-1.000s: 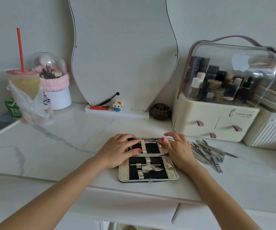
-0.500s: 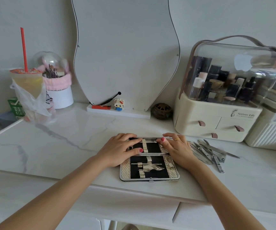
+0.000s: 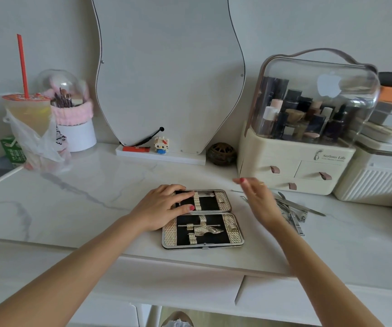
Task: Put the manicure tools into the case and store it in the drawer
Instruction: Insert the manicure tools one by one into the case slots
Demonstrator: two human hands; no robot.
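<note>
case (image 3: 203, 219) open | left hand (image 3: 160, 210) flat on it | right hand (image 3: 257, 199) beside, blurred, seemingly spread

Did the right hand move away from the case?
Yes. The right hand has lifted off the case and swung right, toward the loose tools. The left hand still rests on the case.

Plain pale grey wall (image 3: 48, 24) across the top of the frame, soft even light. White marble-look bench (image 3: 77, 197) with grey veining fills the middle. Wavy-edged mirror (image 3: 166, 74) leans on the wall, upper centre. White drawer fronts (image 3: 178, 286) run below the bench edge, lower frame.
</note>
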